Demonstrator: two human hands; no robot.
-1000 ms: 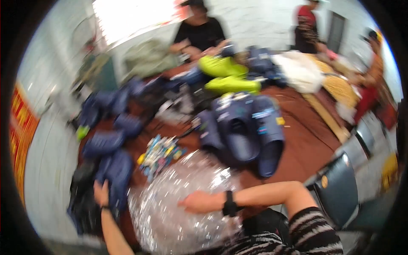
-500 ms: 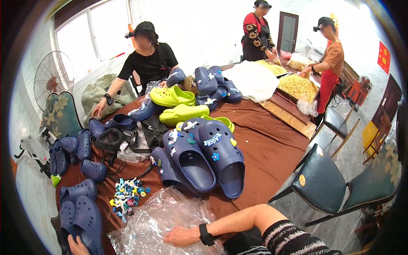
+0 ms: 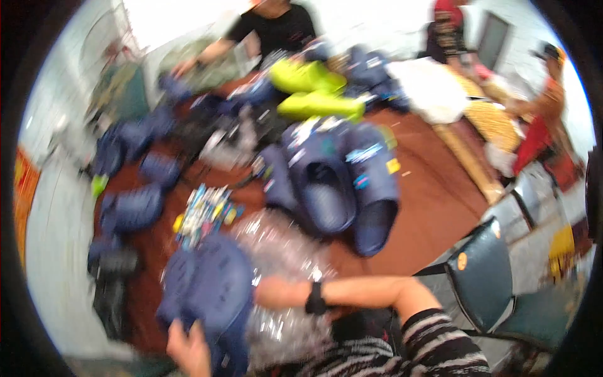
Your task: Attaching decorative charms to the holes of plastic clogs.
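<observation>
A pair of plain navy clogs point(image 3: 217, 283) is in front of me, gripped at its lower left by my left hand point(image 3: 188, 349). My right hand point(image 3: 276, 292) lies at the clogs' right side, over crinkled clear plastic bags point(image 3: 282, 242); its fingers are blurred and partly hidden. Just beyond the clogs lies a small heap of colourful shoe charms point(image 3: 207, 213). Farther back stand larger navy clogs point(image 3: 323, 195) with charms fixed on them.
More navy clogs point(image 3: 133, 207) line the table's left side. Lime green clogs point(image 3: 320, 107) lie toward the back, where a person in black point(image 3: 276, 31) sits. At right are a chair point(image 3: 480, 270) and trays of yellow pieces point(image 3: 493, 119) by other people. A brown cloth point(image 3: 427, 169) covers the table.
My left hand has brought the plain navy pair rightward from the table's left edge, in front of the charms and beside my right hand. The whole view has shifted and blurred.
</observation>
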